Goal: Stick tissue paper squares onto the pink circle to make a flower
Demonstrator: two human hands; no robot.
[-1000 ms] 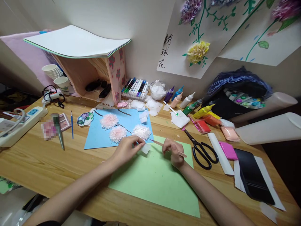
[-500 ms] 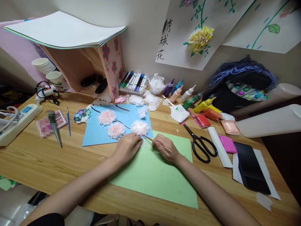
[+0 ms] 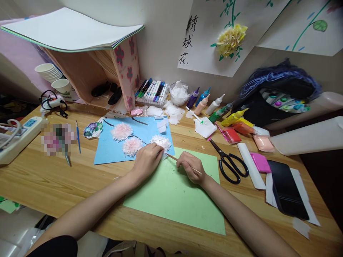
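My right hand point(image 3: 191, 167) grips a thin wooden stick point(image 3: 196, 171), whose tip points left to the fingers of my left hand point(image 3: 149, 159). Those fingers are pinched together, and a small piece of thin white paper point(image 3: 165, 156) shows at their tips, touching the stick's end. Just behind them a fluffy white paper flower point(image 3: 161, 141) lies on the blue sheet point(image 3: 109, 157), partly covered by my left hand. Two pale pink paper flowers, one upper point(image 3: 122, 131) and one lower point(image 3: 132, 146), sit there too, beside dark painted stems. Under both hands spreads a green sheet point(image 3: 187, 210).
Black-handled scissors point(image 3: 229, 165) and a phone point(image 3: 288, 189) lie to the right. Paint bottles point(image 3: 213, 105), a bowl of white paper pieces point(image 3: 179, 93) and a marker box point(image 3: 152, 93) line the back. A paintbrush point(image 3: 78, 137) and power strip point(image 3: 24, 137) are at left.
My left fingers have shifted up slightly over the white flower's edge. My right hand has moved a little right with the stick, and white paper now shows at the stick's tip.
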